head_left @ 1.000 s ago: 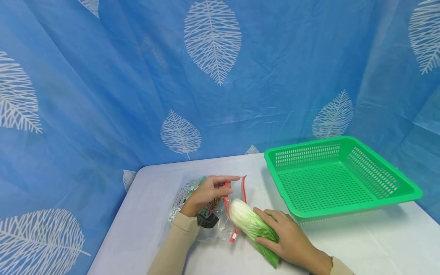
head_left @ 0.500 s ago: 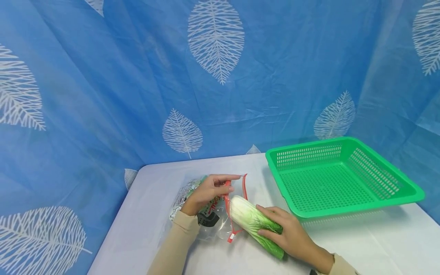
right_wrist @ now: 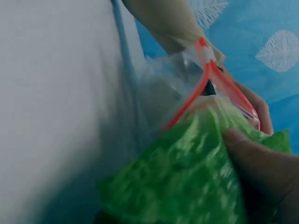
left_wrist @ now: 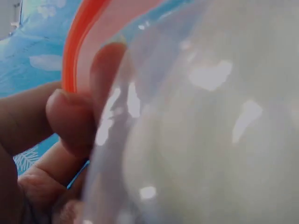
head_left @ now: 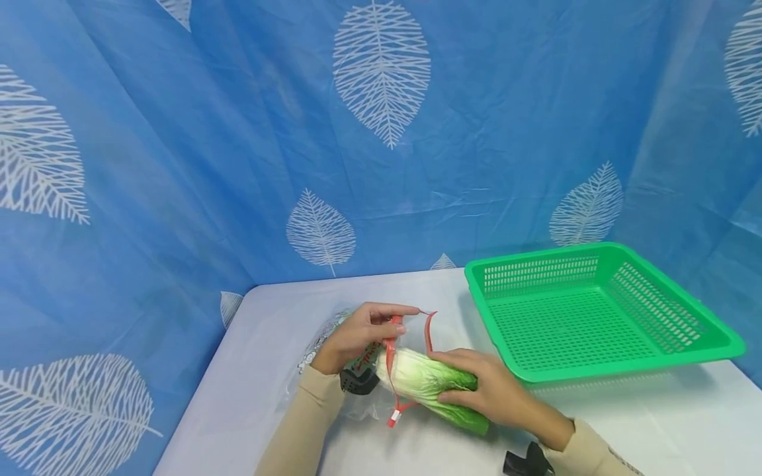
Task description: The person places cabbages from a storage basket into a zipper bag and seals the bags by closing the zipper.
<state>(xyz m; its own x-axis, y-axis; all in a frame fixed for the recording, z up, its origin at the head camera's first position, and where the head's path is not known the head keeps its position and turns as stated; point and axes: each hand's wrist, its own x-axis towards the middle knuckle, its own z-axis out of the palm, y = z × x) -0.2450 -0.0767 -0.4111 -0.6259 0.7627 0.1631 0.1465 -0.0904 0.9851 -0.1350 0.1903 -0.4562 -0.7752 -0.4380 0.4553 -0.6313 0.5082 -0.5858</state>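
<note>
A clear zip bag (head_left: pixel 363 411) with a red zip edge and printed pattern lies on the table, its mouth facing right. My left hand (head_left: pixel 360 334) pinches the red edge between thumb and fingers; the left wrist view shows the thumb on the orange-red strip (left_wrist: pixel 71 56). The Chinese cabbage (head_left: pixel 428 383) lies with its white base inside the bag's mouth and its green leaves outside. My right hand (head_left: pixel 491 387) grips the leafy end from above; in the right wrist view its thumb presses on the green leaves (right_wrist: pixel 182 172). A white slider (right_wrist: pixel 206 55) sits on the zip.
A green plastic basket (head_left: pixel 595 373) with slotted walls stands at the right on the white table (head_left: pixel 226 423). A blue cloth (head_left: pixel 250 145) with white leaf prints hangs behind and to the left. Black wrist camera mounts (head_left: pixel 528 461) show near both wrists.
My right hand has pushed the cabbage leftward, so its white base has gone from the bag's edge to inside the mouth. The left hand has kept its pinch on the red edge.
</note>
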